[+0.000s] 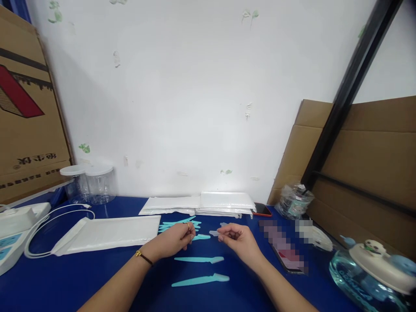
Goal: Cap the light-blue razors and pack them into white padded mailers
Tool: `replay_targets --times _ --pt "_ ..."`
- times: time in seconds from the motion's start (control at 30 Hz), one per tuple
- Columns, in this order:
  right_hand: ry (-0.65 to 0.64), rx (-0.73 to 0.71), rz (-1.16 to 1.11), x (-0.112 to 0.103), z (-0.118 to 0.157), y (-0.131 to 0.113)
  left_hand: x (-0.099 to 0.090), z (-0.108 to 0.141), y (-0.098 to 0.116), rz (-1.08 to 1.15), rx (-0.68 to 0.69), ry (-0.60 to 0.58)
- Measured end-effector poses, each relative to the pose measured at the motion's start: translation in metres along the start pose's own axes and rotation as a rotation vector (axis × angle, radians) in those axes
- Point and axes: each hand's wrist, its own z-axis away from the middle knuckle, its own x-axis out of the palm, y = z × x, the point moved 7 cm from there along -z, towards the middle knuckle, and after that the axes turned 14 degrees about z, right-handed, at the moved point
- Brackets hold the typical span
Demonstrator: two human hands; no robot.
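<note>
Nearest, in front of both hands, a turquoise eyebrow razor lies flat on the blue tabletop, with a second razor just beyond it, between it and the fingers. The left hand is curled nearly closed, and the head of a third razor pokes out past its fingertips; whether they grip that razor or merely cover its handle, I cannot tell. Facing it, the right hand has thumb and fingertips drawn together on a small clear plastic cap, which points towards the third razor but looks apart from it. Such a slight, see-through piece could slip from so narrow a pinch, and a loose one might be hard to spot. If the third razor's edge is bare, a misaligned push could nick the left fingers. Just behind the right fingertips is another clear piece; a backward brush of the knuckles could shift it. Behind the left hand lies a pile of turquoise razors, crossed over one another, so pulling one might drag its neighbours. Beyond both hands, white pouches lie stacked by the wall.
</note>
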Motion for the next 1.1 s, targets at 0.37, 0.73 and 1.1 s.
replay_targets --times 0.37,0.73,1.1 --pt "-0.106 0.044 0.003 0.016 0.005 -0.001 0.015 -0.007 0.000 0.151 0.018 -0.034" --pt "-0.229 -0.012 0.400 -0.011 0.003 0.003 -0.032 -0.003 -0.014 -0.445 0.011 0.242" --pt "-0.124 -0.127 0.831 -0.026 -0.008 0.013 -0.029 -0.008 -0.021 -0.712 -0.019 0.243"
